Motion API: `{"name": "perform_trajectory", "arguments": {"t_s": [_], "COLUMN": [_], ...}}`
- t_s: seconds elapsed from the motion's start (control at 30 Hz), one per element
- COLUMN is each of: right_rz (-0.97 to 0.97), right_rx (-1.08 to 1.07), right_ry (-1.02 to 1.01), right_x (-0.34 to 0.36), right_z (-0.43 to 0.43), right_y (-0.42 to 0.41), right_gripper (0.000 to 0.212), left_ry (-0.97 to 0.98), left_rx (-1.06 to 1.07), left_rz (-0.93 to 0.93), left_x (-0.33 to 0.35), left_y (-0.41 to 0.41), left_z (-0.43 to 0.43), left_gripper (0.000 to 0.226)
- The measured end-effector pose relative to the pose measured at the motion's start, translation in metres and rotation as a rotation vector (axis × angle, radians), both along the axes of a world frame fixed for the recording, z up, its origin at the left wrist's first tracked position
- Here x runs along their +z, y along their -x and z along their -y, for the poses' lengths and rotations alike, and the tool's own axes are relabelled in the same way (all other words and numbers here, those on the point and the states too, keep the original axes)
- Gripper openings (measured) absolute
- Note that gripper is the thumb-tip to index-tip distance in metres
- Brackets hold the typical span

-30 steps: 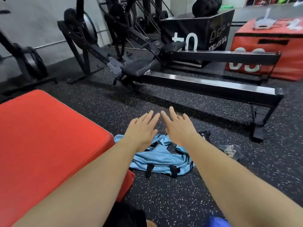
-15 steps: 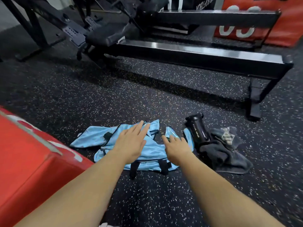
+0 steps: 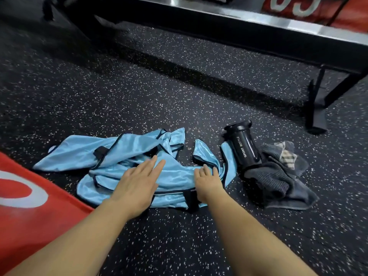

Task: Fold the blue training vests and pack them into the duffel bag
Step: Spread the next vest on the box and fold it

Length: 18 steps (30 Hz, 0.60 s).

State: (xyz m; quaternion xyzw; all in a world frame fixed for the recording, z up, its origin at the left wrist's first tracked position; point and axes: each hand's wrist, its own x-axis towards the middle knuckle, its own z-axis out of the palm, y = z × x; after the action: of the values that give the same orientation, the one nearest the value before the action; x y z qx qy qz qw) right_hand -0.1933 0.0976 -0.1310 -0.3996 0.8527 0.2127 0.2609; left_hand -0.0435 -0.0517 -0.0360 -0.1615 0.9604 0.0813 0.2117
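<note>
Left hand (image 3: 137,182) flat, fingers straight, over the crumpled blue training vests (image 3: 119,150) on the floor; right hand (image 3: 208,180) fingers bent at their 3 o'clock edge, grip unclear; lifting could drag the adjacent sport bottle (image 3: 244,146).

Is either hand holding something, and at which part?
The left hand lies flat on the light-blue fabric vests, gripping nothing. The right hand curls at their black-trimmed edge; a grip cannot be told.
</note>
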Motion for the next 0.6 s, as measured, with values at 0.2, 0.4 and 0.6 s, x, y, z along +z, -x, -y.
{"name": "perform_trajectory", "arguments": {"t_s": [0.2, 0.4, 0.6], "right_rz": [-0.136, -0.065, 0.169], "right_rx": [0.072, 0.022, 0.026], "right_ry": [0.030, 0.428, 0.655], "right_x": [0.009, 0.050, 0.145], "right_z": [0.000, 0.012, 0.046], "right_y": [0.006, 0.002, -0.005], "right_gripper": [0.030, 0.018, 0.013], "left_ry": [-0.047, -0.055, -0.081], "left_rx": [0.027, 0.050, 0.146], "left_rz": [0.018, -0.005, -0.117], "left_x": [-0.008, 0.021, 0.075], "left_y": [-0.004, 0.000, 0.009], "left_z": [0.000, -0.003, -0.013], "left_gripper": [0.063, 0.068, 0.094]}}
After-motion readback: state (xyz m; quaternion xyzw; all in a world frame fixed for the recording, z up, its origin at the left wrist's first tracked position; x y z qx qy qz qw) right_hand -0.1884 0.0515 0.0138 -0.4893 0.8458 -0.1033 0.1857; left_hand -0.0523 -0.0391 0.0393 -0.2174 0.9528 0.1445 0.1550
